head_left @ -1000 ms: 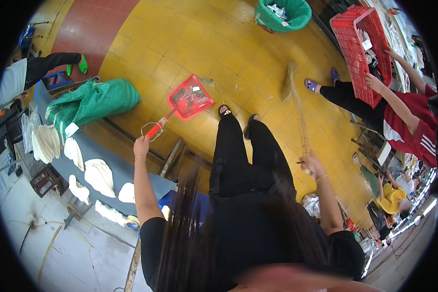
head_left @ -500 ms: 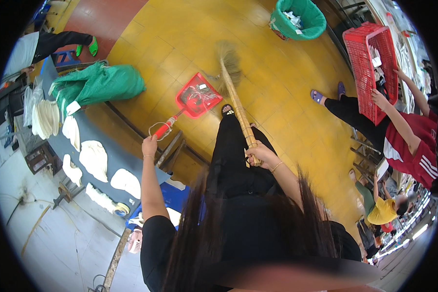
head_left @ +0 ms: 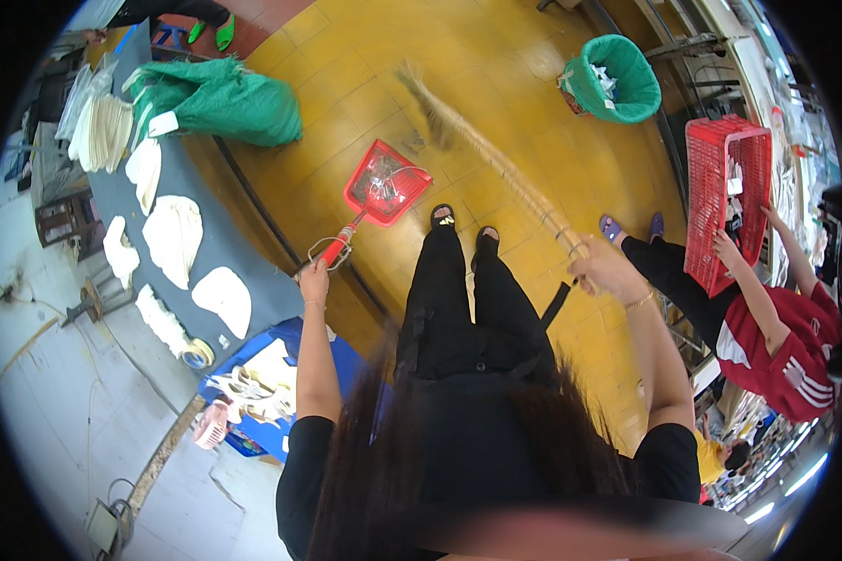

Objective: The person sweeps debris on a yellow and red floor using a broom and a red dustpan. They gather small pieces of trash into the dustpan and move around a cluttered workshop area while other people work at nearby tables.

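Note:
My left hand [head_left: 315,278] is closed round the end of the red handle of a dustpan [head_left: 363,209]. The pan has light scraps and thread-like bits in it, and a loop of pale cord hangs round the handle. My right hand [head_left: 608,266] grips the upper end of a long straw broom [head_left: 496,165], out to the right of my legs. The broom slants far and left, its bristle head blurred by motion beyond the dustpan and apart from it.
A grey-blue table [head_left: 182,280] with white cloth pieces and a green sack [head_left: 243,103] lies to the left. At far right stands a green bin [head_left: 631,84]. A person in a red shirt [head_left: 776,337] holds a red basket [head_left: 697,201]. The floor [head_left: 346,56] is yellow tile.
My right hand has swung outward to the right with the broom, which now slants more. The dustpan stays in my left hand. The green bin and basket sit lower in view.

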`<action>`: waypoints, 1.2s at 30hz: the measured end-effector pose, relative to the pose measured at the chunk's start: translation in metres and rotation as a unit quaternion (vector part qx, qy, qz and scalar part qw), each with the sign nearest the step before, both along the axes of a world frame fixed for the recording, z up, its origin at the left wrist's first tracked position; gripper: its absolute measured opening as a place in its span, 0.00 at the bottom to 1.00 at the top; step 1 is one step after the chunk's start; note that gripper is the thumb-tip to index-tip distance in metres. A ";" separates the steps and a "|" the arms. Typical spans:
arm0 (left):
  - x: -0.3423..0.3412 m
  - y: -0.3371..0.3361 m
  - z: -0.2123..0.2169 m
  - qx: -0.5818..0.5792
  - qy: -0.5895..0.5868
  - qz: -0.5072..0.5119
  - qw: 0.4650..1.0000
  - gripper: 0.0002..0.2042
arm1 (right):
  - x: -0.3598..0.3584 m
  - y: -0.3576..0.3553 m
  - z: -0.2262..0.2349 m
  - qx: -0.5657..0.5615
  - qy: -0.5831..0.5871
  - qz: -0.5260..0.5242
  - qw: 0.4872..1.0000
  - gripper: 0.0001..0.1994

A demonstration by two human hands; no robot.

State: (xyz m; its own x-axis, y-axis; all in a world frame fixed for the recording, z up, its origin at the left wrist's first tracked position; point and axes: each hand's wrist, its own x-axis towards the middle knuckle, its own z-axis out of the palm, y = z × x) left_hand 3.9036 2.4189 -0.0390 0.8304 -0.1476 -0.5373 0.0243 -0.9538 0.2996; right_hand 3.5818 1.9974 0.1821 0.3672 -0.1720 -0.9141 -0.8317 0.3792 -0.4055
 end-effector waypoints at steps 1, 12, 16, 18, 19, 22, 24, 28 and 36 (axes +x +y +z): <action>-0.007 0.002 0.000 0.004 0.005 0.019 1.000 0.19 | 0.005 -0.009 -0.007 -0.071 0.000 0.075 0.995 0.23; -0.047 0.005 -0.010 -0.021 0.026 0.176 0.984 0.19 | 0.055 0.038 -0.184 -0.109 0.008 0.245 0.963 0.18; -0.061 0.002 -0.019 -0.024 0.025 0.189 0.981 0.19 | 0.019 0.054 -0.150 0.003 0.004 0.187 0.982 0.17; -0.069 0.001 -0.020 -0.040 0.024 0.192 0.980 0.19 | 0.007 0.040 -0.123 0.044 0.004 0.144 0.989 0.15; -0.073 0.002 -0.019 -0.032 0.028 0.197 0.980 0.19 | 0.004 0.030 -0.110 0.062 -0.005 0.138 0.988 0.15; -0.084 0.004 -0.016 -0.066 0.031 0.207 0.976 0.18 | 0.004 -0.001 -0.064 0.040 -0.002 0.162 0.986 0.16; -0.091 0.008 -0.013 -0.072 0.034 0.217 0.973 0.18 | 0.015 -0.016 -0.039 0.024 -0.007 0.156 0.987 0.18; -0.110 0.018 -0.006 -0.054 0.050 0.241 0.968 0.19 | 0.056 -0.034 -0.016 -0.067 -0.064 0.247 0.965 0.23; -0.154 0.031 0.007 -0.113 0.060 0.386 0.913 0.16 | 0.151 0.001 -0.132 -0.263 -0.055 0.427 0.863 0.23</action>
